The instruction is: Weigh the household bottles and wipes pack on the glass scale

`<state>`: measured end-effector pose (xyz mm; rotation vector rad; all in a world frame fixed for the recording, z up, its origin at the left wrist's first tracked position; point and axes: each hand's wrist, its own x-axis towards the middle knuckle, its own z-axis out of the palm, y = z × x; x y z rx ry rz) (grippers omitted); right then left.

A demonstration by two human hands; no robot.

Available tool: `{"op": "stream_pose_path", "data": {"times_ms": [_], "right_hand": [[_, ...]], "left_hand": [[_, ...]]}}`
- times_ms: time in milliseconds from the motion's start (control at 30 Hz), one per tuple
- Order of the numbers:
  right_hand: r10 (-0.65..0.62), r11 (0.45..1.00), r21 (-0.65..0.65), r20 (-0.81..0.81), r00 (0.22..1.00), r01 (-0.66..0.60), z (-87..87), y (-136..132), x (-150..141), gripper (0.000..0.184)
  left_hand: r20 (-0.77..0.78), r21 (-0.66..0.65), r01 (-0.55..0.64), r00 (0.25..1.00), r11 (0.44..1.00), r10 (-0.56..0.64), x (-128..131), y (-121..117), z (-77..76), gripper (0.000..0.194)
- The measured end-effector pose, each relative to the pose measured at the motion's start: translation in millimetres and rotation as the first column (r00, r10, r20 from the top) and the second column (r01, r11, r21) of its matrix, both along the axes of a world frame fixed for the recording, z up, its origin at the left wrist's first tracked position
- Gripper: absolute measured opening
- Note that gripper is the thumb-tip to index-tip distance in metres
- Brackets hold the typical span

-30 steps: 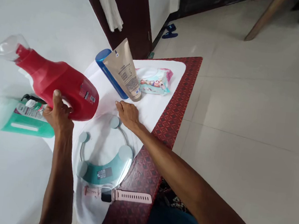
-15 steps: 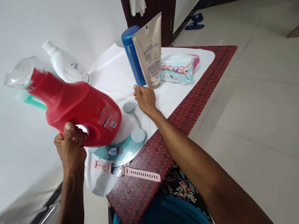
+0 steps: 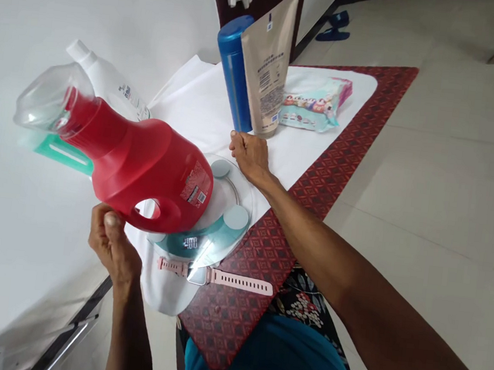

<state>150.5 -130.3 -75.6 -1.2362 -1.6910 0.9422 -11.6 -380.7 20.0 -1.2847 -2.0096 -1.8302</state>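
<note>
A red jug-shaped bottle [image 3: 151, 169] with a clear cap leans leftward in the view, its base over the round glass scale [image 3: 232, 198]. My left hand [image 3: 114, 247] is at the bottle's near side with fingers curled. Its fingers are out of the handle hole, and whether they touch the bottle I cannot tell. Beyond the scale, my right hand [image 3: 250, 156] is loosely closed with nothing visible in it, near a beige tube [image 3: 268, 69] and a blue bottle [image 3: 237, 78]. The scale's lit digits are unclear. A pink-strapped watch [image 3: 219, 277] lies before the scale.
A white bottle [image 3: 110, 82] and a green container [image 3: 67, 153] stand behind the red bottle, by the wall. A wipes pack [image 3: 312, 105] lies on the white cloth [image 3: 185, 105] at the far right. The red patterned table edge [image 3: 347, 154] runs along the right.
The red bottle has come down and right onto the scale. My left hand has slipped out of its handle. My right hand has stayed near the tube. The view has shifted.
</note>
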Motion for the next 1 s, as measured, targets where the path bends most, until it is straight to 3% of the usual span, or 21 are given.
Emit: {"op": "stream_pose_path", "data": {"times_ms": [167, 333, 467, 567, 700, 867, 1000], "right_hand": [[-0.002, 1.0, 0.014, -0.029, 1.0, 0.003, -3.5, 0.5, -0.9, 0.049], [0.005, 1.0, 0.017, -0.056, 0.998, -0.005, -7.5, 0.5, -1.4, 0.049], [0.009, 1.0, 0.026, -0.067, 0.998, -0.007, -10.3, 1.4, -1.5, 0.045], [0.013, 0.999, 0.035, -0.076, 0.997, -0.011, -11.6, 1.8, -1.2, 0.04], [0.018, 0.999, 0.039, -0.076, 0.997, -0.015, -11.3, 1.4, -0.2, 0.036], [0.006, 0.999, 0.032, -0.08, 0.997, -0.004, -7.6, 0.9, 3.1, 0.024], [-0.01, 1.0, 0.01, -0.103, 0.995, 0.011, -4.0, -0.5, 5.5, 0.021]], "left_hand": [[0.23, -0.043, -0.099, 0.967, 0.994, 0.107, -18.6, -24.3, -22.9, 0.049], [0.274, -0.054, -0.14, 0.95, 0.989, 0.149, -15.3, -33.1, -34.3, 0.048], [0.189, 0.021, -0.072, 0.98, 0.997, 0.067, 3.3, -23.4, -21.3, 0.051], [0.081, -0.019, 0.031, 0.996, 0.999, -0.029, 23.9, -10.3, -7.9, 0.059], [0.182, 0.013, 0.103, 0.978, 0.995, -0.103, 40.1, 12.1, -2.1, 0.055], [0.362, 0.177, 0.053, 0.925, 0.983, -0.115, 28.9, 37.4, 3.3, 0.062], [0.312, 0.233, -0.034, 0.949, 0.972, -0.042, 3.5, 50.7, 28.9, 0.06]]}}
